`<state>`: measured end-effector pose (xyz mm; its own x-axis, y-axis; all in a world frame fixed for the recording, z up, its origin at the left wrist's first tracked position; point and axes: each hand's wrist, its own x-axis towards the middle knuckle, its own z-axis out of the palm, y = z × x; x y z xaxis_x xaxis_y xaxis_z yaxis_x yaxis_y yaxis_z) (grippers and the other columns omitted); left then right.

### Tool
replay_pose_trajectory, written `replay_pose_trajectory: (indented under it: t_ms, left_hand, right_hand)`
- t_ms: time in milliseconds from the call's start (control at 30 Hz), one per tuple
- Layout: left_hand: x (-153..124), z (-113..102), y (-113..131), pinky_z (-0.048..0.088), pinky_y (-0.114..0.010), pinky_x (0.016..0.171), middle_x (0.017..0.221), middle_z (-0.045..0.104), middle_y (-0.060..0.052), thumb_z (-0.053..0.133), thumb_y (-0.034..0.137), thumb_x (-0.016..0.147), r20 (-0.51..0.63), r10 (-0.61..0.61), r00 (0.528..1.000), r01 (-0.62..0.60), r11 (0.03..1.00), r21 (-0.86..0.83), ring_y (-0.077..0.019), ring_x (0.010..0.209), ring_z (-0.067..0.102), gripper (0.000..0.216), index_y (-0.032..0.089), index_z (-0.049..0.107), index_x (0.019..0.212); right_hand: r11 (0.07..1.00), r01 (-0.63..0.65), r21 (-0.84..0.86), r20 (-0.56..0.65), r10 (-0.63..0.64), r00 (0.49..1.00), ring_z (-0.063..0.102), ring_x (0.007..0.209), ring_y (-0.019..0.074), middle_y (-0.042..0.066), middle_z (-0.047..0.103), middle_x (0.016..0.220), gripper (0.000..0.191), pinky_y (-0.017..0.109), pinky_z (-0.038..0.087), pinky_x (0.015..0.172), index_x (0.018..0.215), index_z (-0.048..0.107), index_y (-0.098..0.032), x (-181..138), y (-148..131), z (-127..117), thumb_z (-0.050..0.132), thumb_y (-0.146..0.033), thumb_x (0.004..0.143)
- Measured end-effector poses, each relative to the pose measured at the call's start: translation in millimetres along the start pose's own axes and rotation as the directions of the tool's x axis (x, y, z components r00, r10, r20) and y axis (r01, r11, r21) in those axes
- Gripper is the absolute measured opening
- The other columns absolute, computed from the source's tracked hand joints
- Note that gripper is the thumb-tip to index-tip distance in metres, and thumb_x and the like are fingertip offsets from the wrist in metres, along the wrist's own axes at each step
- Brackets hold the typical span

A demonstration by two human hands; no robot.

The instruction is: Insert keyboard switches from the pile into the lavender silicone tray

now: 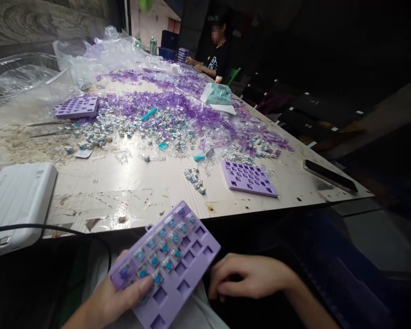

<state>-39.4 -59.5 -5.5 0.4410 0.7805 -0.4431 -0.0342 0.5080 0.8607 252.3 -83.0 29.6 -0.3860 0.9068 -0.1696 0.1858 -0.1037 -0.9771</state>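
Note:
My left hand [114,299] is closed round the lower left side of a purple keypad case [188,269], its thumb lying on top. Turquoise-blue key switches [164,249] fill the case's upper-left sockets, while square sockets along the lower right are bare. The case tilts in front of the table, above my lap. Just right of it, my right hand [248,276] hangs with fingers curled; its fingertips are partly hidden, so I cannot make out whether anything is between them. On the table near the front edge lies another purple case [249,177] with vacant sockets.
Purple clear plastic pieces [178,105] and small silvery switches [171,130] cover the table [150,201]. A third case [77,107], clear tray [23,77], white power bank [20,201] with a cable, wipes pack [216,93] and phone [329,176] surround them. A person [217,50] sits at the far end.

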Motion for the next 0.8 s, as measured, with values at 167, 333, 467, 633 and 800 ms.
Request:
replay_pose_trajectory:
  t_ms: [167, 333, 467, 633, 800]
  left_hand:
    - [5, -24, 38, 0.059, -0.032, 0.081, 0.094, 0.077, -0.002, 0.079, 0.062, 0.057, -0.148, 0.055, 0.987, -0.038, 0.993, 0.116, -0.0288, 0.092, 0.071, 0.059, 0.022, 0.071, 0.100]
    - [13, -27, 71, 0.054, -0.037, 0.093, 0.098, 0.076, -0.005, 0.075, 0.060, 0.064, -0.131, 0.076, 0.988, -0.053, 0.984, 0.167, -0.0319, 0.103, 0.068, 0.056, 0.022, 0.068, 0.105]
    - [9, -16, 78, 0.053, -0.034, 0.091, 0.110, 0.072, -0.005, 0.075, 0.051, 0.068, -0.076, 0.217, 0.973, -0.202, 0.965, 0.167, -0.0279, 0.107, 0.066, 0.074, 0.025, 0.045, 0.131]
    - [17, -12, 85, 0.054, -0.026, 0.063, 0.086, 0.068, 0.003, 0.067, 0.044, 0.081, -0.120, 0.466, 0.877, -0.401, 0.845, 0.353, -0.0174, 0.071, 0.069, 0.088, 0.033, 0.006, 0.143]
    - [46, -10, 88, 0.050, -0.026, 0.060, 0.088, 0.061, -0.002, 0.053, 0.046, 0.090, -0.106, 0.670, 0.735, -0.472, 0.618, 0.629, -0.0171, 0.071, 0.064, 0.039, 0.021, 0.041, 0.119]
  right_hand:
    - [0.894, 0.161, -0.418, -0.297, -0.302, 0.906, 0.067, 0.086, 0.0190, 0.003, 0.071, 0.088, 0.018, 0.032, 0.052, 0.080, 0.094, 0.071, -0.024, 34, -45, -31, 0.054, -0.030, 0.091]
    - [0.770, 0.046, -0.636, -0.449, -0.418, 0.790, 0.060, 0.082, 0.0194, 0.004, 0.061, 0.084, 0.009, 0.034, 0.049, 0.081, 0.086, 0.057, -0.021, 87, -22, -33, 0.056, -0.029, 0.090]
    - [0.771, 0.105, -0.628, -0.403, -0.437, 0.804, 0.056, 0.080, 0.0176, 0.004, 0.056, 0.088, 0.011, 0.032, 0.048, 0.079, 0.094, 0.053, -0.021, 86, -14, -31, 0.053, -0.031, 0.092]
    - [0.732, 0.229, -0.642, -0.233, -0.470, 0.851, 0.060, 0.089, 0.0153, 0.003, 0.059, 0.096, 0.014, 0.027, 0.046, 0.082, 0.087, 0.060, -0.022, 78, -19, -33, 0.050, -0.028, 0.096]
    - [0.637, 0.291, -0.714, -0.225, -0.602, 0.766, 0.063, 0.090, 0.0166, 0.004, 0.062, 0.097, 0.013, 0.027, 0.047, 0.081, 0.087, 0.063, -0.023, 77, -6, -33, 0.055, -0.031, 0.094]
